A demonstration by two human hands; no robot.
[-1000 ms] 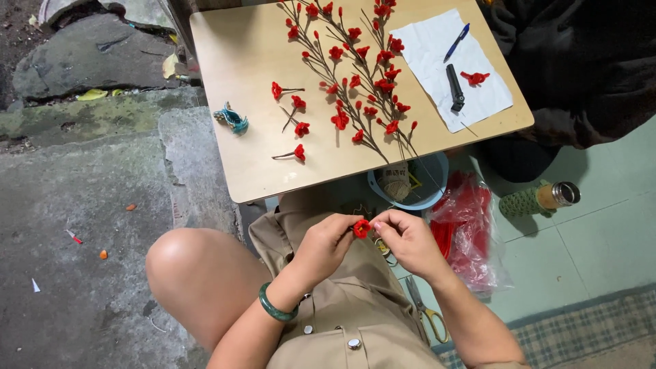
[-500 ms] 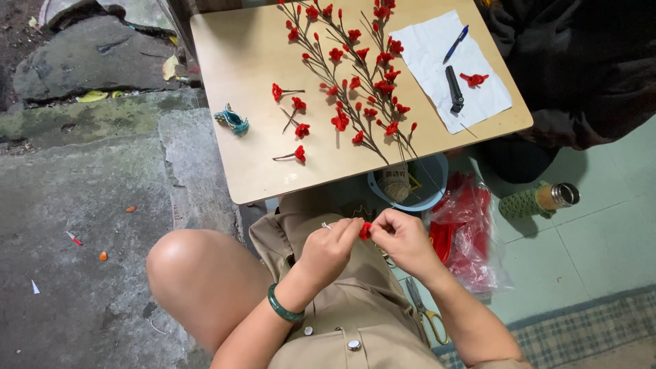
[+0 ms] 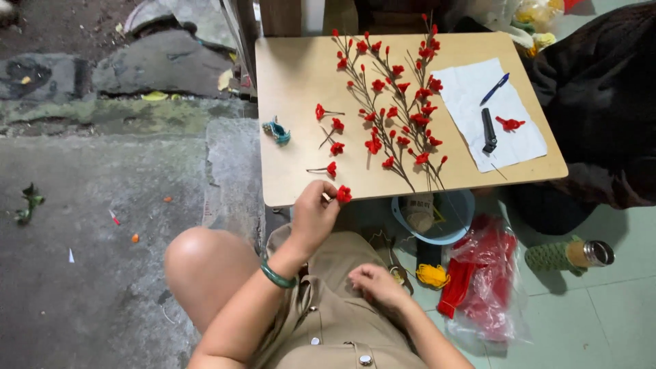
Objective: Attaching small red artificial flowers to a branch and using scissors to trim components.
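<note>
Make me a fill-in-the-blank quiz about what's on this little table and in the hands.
1. The left hand holds a small flower coloured ____.
2. The blue pen lies on a white sheet of ____.
3. The left wrist wears a green ____.
4. The right hand rests on the person's ____.

Missing words: red; paper; bangle; lap

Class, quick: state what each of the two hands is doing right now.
Left hand: closed, pinching a small red flower at the table edge.
Right hand: loosely open on the lap, holding nothing visible.
</note>
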